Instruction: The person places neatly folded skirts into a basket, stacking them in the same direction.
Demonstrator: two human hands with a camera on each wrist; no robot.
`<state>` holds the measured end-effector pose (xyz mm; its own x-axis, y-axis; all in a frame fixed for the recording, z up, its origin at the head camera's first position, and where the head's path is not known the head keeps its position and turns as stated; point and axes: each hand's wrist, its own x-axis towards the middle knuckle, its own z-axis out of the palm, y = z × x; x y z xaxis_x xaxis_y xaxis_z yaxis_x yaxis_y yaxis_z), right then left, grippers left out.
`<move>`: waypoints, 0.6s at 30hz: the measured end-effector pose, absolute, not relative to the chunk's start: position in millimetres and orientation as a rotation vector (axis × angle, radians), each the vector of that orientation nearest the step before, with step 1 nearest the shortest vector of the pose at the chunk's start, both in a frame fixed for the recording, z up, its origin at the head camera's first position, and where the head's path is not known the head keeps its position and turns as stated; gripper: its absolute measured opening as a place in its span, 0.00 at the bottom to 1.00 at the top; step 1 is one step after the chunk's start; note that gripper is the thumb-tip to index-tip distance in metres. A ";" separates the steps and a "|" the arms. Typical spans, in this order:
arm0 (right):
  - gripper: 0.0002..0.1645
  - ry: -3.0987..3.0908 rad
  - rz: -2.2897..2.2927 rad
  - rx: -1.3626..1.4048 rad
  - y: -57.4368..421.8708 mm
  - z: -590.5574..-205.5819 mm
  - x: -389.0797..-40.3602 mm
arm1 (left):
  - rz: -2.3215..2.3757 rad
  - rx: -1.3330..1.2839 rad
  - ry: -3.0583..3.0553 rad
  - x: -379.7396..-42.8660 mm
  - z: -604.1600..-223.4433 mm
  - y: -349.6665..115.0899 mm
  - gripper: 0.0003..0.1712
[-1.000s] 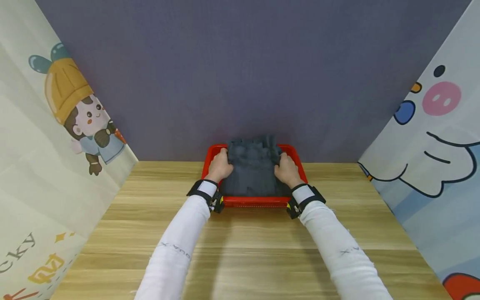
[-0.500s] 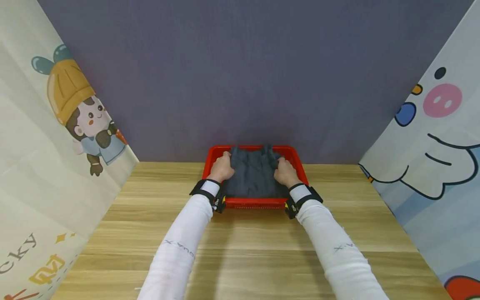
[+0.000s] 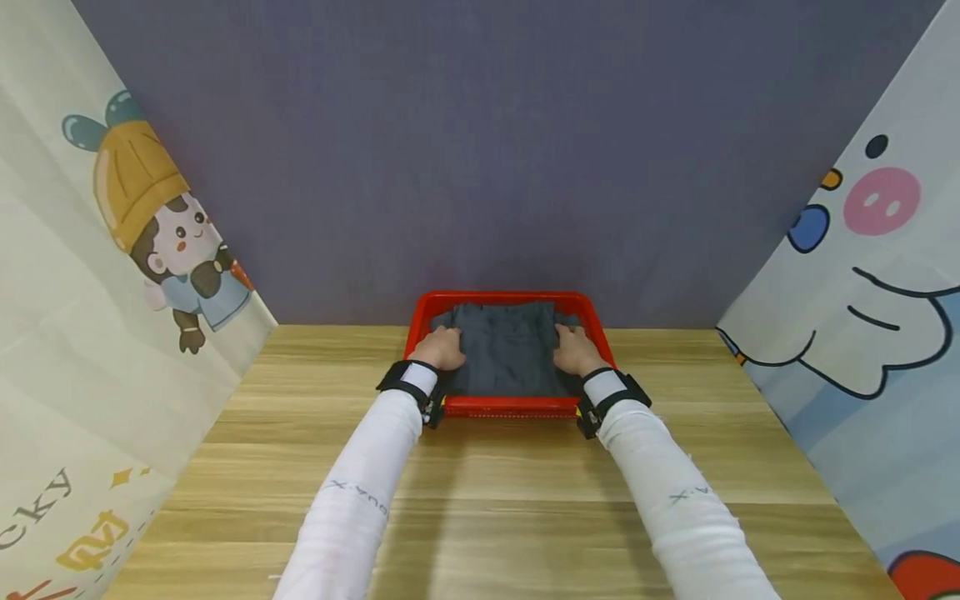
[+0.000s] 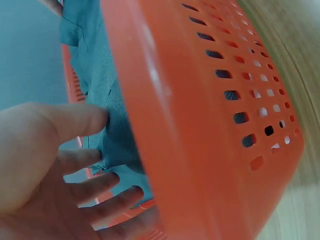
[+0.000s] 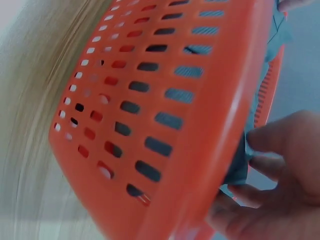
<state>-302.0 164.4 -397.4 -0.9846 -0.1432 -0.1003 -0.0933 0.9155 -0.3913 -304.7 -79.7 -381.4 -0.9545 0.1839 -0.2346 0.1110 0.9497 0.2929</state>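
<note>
A folded dark blue-grey cloth [image 3: 506,350] lies in a red plastic basket [image 3: 510,406], below its rim. More dark fabric shows at both sides of it. My left hand [image 3: 440,347] reaches over the basket's left side. In the left wrist view its thumb [image 4: 82,120] touches the cloth's edge, and the other fingers are spread apart. Over the right side reaches my right hand [image 3: 576,350]. Its thumb [image 5: 272,135] and fingertips are at the cloth's edge in the right wrist view, slightly bent and apart. The cloth's underside is hidden.
The basket stands on a wood-grain table [image 3: 502,517], against a dark grey-purple upright panel [image 3: 495,150]. Printed cartoon sheets flank the table, one on the left [image 3: 67,317] and one on the right [image 3: 870,292]. Slots perforate the basket's walls.
The cloth's far edge, raised above the basket rim earlier, has sunk down inside and lies flatter. Both hands have lowered and come slightly nearer, with their fingers loosened from the cloth.
</note>
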 end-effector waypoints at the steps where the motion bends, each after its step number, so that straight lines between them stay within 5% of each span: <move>1: 0.34 2.951 -0.571 -0.203 164.9 -397.3 -301.6 | 0.395 0.218 2.824 -304.7 -382.0 -80.1 0.32; 18: 0.41 2.964 -0.383 -0.459 181.2 -389.6 -278.1 | 0.255 0.410 2.921 -277.7 -381.8 -88.6 0.41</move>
<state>-278.1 181.2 -389.6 -0.9471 -0.3115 -0.0773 -0.2816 0.9221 -0.2655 -277.7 -88.6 -381.8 -0.9457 0.2863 -0.1538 0.2553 0.9473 0.1935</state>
